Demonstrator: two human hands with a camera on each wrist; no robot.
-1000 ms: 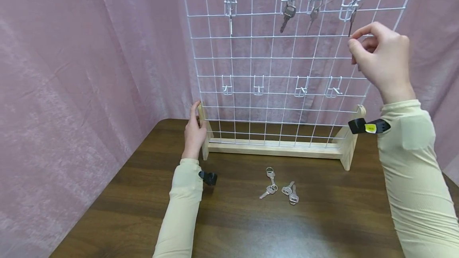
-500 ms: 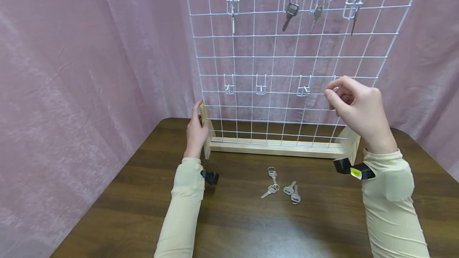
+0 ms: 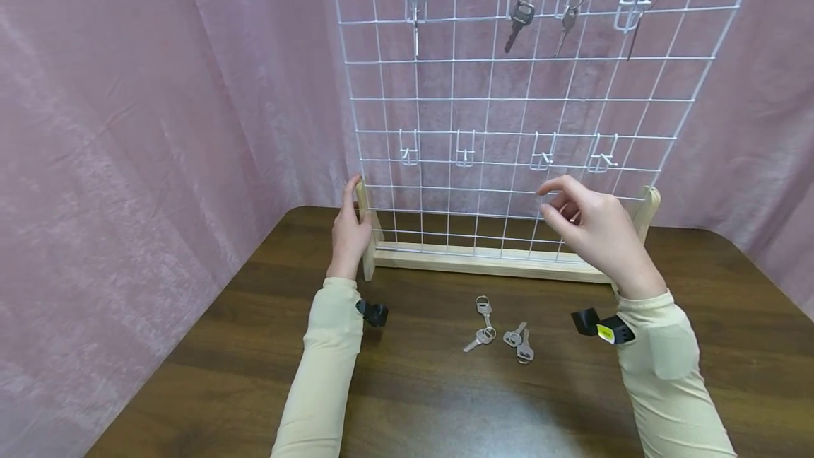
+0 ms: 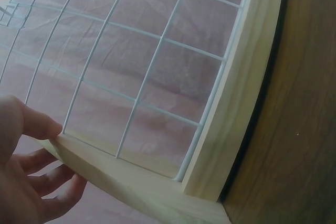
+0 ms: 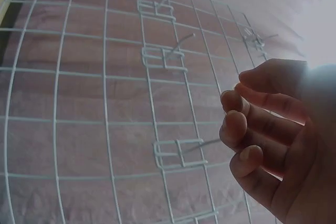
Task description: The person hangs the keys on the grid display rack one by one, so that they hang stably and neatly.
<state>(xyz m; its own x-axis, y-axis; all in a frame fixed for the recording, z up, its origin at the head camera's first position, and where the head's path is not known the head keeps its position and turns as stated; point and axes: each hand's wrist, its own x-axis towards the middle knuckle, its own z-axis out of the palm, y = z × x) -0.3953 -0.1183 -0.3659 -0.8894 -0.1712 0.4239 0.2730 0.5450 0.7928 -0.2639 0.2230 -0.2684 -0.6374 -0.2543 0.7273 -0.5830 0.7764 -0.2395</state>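
My left hand (image 3: 350, 239) grips the left wooden support (image 4: 131, 187) of a rack, thumb on one side and fingers on the other in the left wrist view. My right hand (image 3: 588, 225) is in the air before the lower right of the white wire grid (image 3: 470, 99). Its fingers are loosely bent and apart from the thumb, with nothing between them. Below it on the table, two keys with rings (image 3: 481, 339) lie together, and another pair of keys (image 3: 524, 350) lies just right. Along the top, several hooks carry hanging keys (image 3: 521, 14).
A lower row of white hooks (image 3: 466, 157) sticks out from the grid with no keys on them. The wooden base bar (image 3: 483, 264) runs along the brown table (image 3: 432, 401). Pink curtain (image 3: 191, 90) surrounds the back and left.
My right hand has come down and left from the key hanging on the top right hook, its fingertips parting. My left hand keeps its place on the support.
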